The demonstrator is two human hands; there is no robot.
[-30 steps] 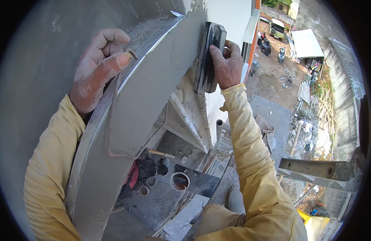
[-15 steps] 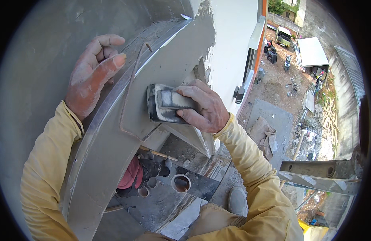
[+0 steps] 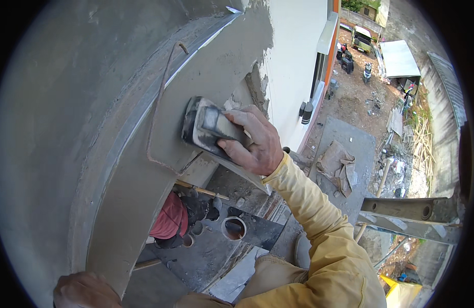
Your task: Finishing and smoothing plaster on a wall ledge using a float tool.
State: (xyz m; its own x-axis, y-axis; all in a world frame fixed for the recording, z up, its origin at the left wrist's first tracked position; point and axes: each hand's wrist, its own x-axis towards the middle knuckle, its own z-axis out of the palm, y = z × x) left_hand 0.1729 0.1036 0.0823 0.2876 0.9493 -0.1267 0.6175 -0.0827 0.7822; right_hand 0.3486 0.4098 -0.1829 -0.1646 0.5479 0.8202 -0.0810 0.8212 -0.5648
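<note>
Two bare hands (image 3: 255, 139) in play, one float (image 3: 209, 120), one bent rod (image 3: 154, 120), and down below it's one wide bucket (image 3: 223, 229), two smaller pots (image 3: 188, 240), one co-worker (image 3: 170, 218), one crumpled cloth (image 3: 337, 163), one truck (image 3: 361, 37), and one white-topped shelter (image 3: 399, 58)!

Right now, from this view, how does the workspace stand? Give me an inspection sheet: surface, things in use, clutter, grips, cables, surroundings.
Surface: curved grey band, with a bright metal strip along its upper edge.
Things in use: dark block-shaped float, seemingly against the band; bent rod beside it.
Clutter: bucket on the ground below; crumpled cloth on a slab.
Grips: right grip closed around the float; left grip at the band's lower end, fingers unclear.
Cables: nothing seen.
Surroundings: person in red below; parked vehicle beyond; metal beam at right.
</note>
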